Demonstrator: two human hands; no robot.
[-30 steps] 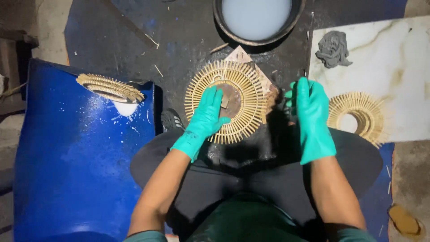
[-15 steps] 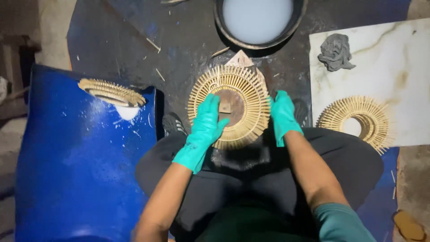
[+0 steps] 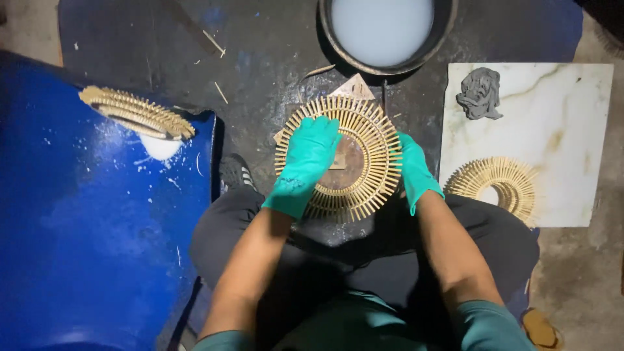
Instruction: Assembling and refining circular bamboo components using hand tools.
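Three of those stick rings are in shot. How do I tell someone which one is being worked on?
Start at the round basin of pale liquid; directly below it lies the largest stick ring. Unlike the rings on the marble slab and blue drum, green-gloved hands touch both its sides.

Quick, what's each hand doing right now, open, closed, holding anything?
Left hand: open, lying flat on top of the round stick ring.
Right hand: gripping the ring's right edge, fingers curled around it.

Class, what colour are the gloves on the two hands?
Teal green, on both the left hand and right hand; head view.
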